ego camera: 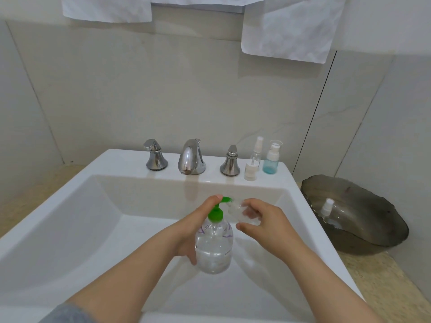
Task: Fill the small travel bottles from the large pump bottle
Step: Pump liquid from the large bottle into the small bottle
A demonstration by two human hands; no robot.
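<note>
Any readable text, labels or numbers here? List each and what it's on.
None readable.
Pump bottle: purple print and small dark marks, too blurred to read.
Small clear bottle and blue bottle: no print visible.

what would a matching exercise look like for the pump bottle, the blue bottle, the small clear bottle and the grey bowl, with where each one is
Things
1. large pump bottle
2. blue travel bottle
3. small clear bottle
4. grey bowl

Places
A. on the counter, right of the sink
B. on the sink's back ledge, right of the faucet
C. held in the right hand
D. held in the left hand

Pairs: 1-D, 2-B, 3-C, 4-A
</note>
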